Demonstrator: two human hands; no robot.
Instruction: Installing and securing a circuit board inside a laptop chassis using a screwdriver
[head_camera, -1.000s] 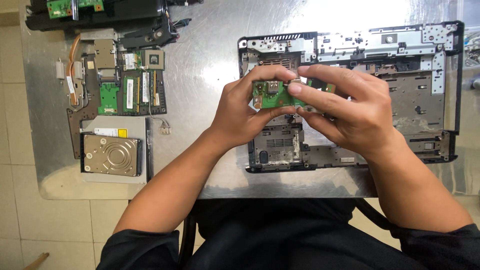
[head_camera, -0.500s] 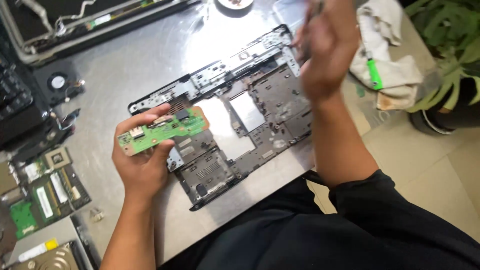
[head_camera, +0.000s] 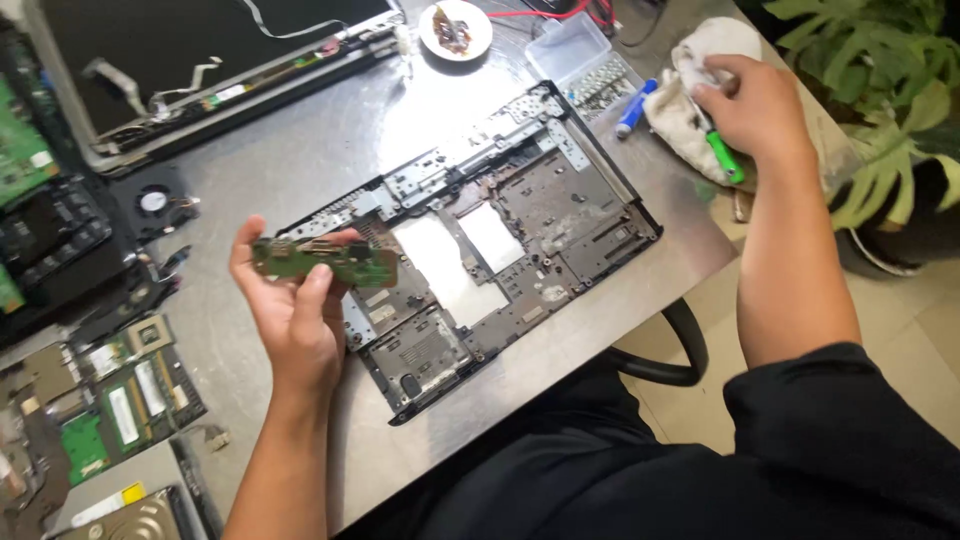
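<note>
Held the small green circuit board (head_camera: 325, 262) pinched in the left hand (head_camera: 290, 320) above the stripped black plastic laptop base (head_camera: 490, 240). Closed the right hand (head_camera: 755, 105) around a green-handled screwdriver (head_camera: 722, 155) (on a white cloth (head_camera: 685, 95)). Best gripped by the board's edges, kept level.

A metal counter (head_camera: 300, 150) with a dull, scuffed sheen fills most of the view, and soft daylight spreads pale reflections across its top. Its right corner ends just before a light tiled floor (head_camera: 930, 330) of large beige squares. A leafy green plant (head_camera: 880, 70) stands on that floor at the upper right, close to the counter's edge. A curved black chair arm (head_camera: 680, 350) shows below the near edge.
</note>
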